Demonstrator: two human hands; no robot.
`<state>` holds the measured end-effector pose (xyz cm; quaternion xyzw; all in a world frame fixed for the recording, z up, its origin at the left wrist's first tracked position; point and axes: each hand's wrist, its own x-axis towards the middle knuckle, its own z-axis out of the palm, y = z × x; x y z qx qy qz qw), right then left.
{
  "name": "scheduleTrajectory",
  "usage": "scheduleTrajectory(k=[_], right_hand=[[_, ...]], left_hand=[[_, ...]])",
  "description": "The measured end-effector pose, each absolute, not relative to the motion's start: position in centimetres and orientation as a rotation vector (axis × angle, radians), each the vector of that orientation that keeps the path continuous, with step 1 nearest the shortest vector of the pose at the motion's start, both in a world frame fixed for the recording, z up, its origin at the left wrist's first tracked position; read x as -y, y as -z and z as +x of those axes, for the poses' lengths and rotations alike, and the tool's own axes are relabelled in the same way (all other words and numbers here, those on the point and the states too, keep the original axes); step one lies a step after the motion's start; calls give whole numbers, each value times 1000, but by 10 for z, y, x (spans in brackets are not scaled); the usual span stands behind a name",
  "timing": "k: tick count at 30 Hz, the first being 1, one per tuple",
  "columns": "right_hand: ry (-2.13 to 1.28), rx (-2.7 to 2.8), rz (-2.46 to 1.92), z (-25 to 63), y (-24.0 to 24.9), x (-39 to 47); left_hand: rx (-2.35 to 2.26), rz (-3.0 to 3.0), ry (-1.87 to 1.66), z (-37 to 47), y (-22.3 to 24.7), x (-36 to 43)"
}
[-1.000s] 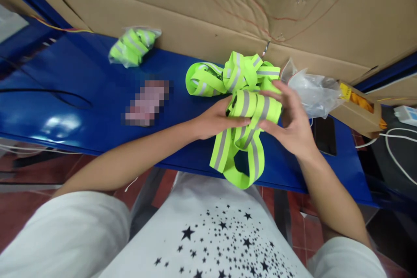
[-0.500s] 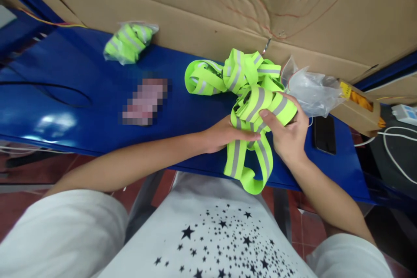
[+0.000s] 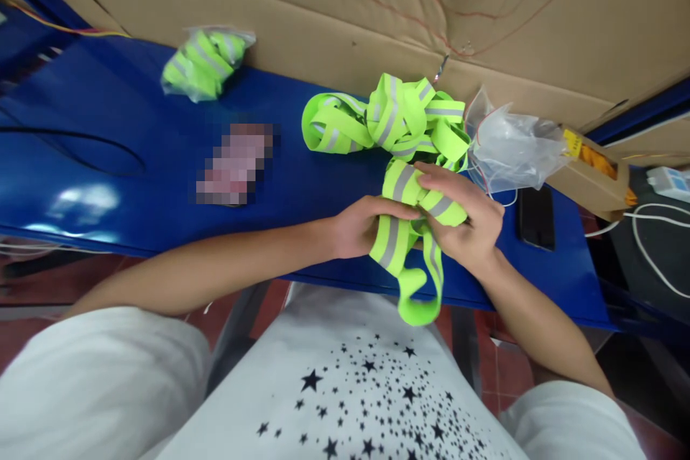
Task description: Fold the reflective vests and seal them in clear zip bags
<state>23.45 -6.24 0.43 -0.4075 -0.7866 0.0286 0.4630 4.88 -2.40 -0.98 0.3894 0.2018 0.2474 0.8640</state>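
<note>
A neon yellow-green strap with a grey stripe is bunched between both hands over the table's front edge, with a loop hanging down. My left hand grips its left side, the thumb lying across the strap. From the right, my right hand is closed on the folded upper part, its fingers bent over it. Just behind the hands lies a tangled pile of similar straps. A clear bag holding more such strap sits at the back left.
Clear plastic bags lie right of the pile, beside a cardboard box with orange contents. A black phone rests on the blue table. A pixelated pinkish object and a black cable are on the left.
My right hand has shifted up and left, its fingers now over the top of the bundle. The held bundle looks more compact, and its hanging loop has narrowed.
</note>
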Motion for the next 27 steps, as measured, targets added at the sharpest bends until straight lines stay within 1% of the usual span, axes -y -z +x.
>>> scheduleTrajectory(k=[4,7,9,11,15,19,21,23,27], right_hand=[[-46,2064,-839,241,-9,61],[-111,2179,-856,249,-19,60],[-177,2233,-897,254,-27,59],[-308,2296,-872,261,-36,56],[-723,2440,-786,275,-43,49],[-908,2075,-1013,272,-30,45],[-1080,1925,-1115,266,-24,45],[-1223,1822,-1133,261,-22,46],[-1351,1751,-1131,258,-22,48]], left_hand=[[-276,777,-356,43,4,22],[-194,811,-332,42,4,21],[-222,810,-347,42,6,20],[-277,792,-350,43,7,19],[-347,799,-370,42,6,14],[-413,892,-467,39,0,12],[-472,914,-513,38,-3,15],[-500,908,-552,38,-3,18],[-496,880,-536,38,0,19]])
